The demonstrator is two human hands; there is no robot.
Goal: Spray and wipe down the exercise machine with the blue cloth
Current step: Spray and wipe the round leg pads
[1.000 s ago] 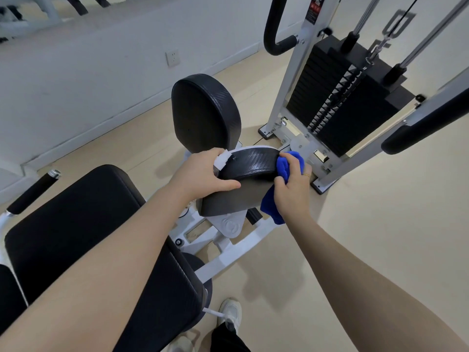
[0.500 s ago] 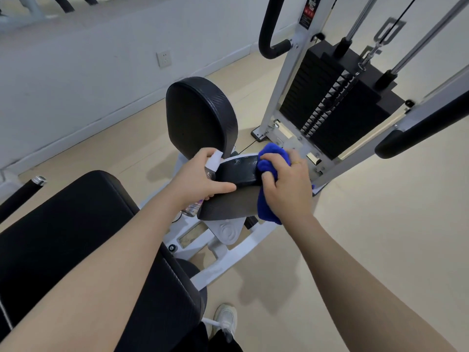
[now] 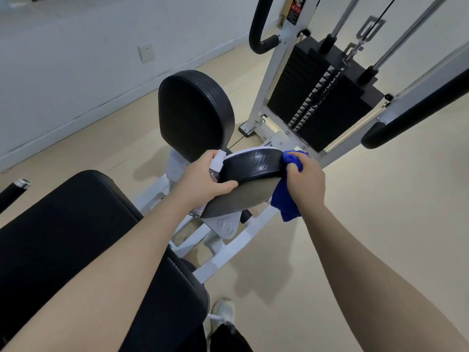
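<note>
A white exercise machine has a black leg pad (image 3: 253,165) tilted on its side at the centre, with a second upright black pad (image 3: 193,115) behind it. My right hand (image 3: 305,180) presses a bunched blue cloth (image 3: 286,199) against the right end of the tilted pad; the cloth hangs down below the hand. My left hand (image 3: 203,180) holds a small clear spray bottle (image 3: 217,162) with a white top and steadies the pad's left end, thumb along the lower rim.
The black seat (image 3: 76,224) fills the lower left. The weight stack (image 3: 322,102) with white frame stands behind, with black padded handles at upper centre (image 3: 258,34) and right (image 3: 416,110). A white wall with a socket runs along the left. My shoe (image 3: 223,313) is on the beige floor.
My right hand slid the cloth from the pad's top face back to its right end. The left hand kept its hold on the bottle and pad. The view shifted slightly.
</note>
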